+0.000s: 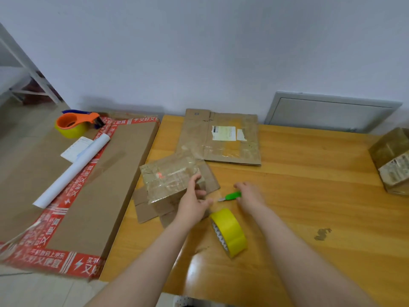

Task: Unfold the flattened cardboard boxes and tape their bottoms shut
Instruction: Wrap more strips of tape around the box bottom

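- The left hand (194,200) curls its fingers over the right end of the small box (170,180), gripping it; the box sits opened up at the table's (309,196) left edge, flaps splayed underneath.
- The right hand (250,193) closes round a green knife (232,196), blade pointing towards the box.
- The yellow tape roll (230,231) stands on edge just in front of both hands.
- This looks like the taping step on this box.
- Next up, probably: fold the flaps flat, pull tape across the seam, cut.
- One flattened box (221,138) waits by the wall.
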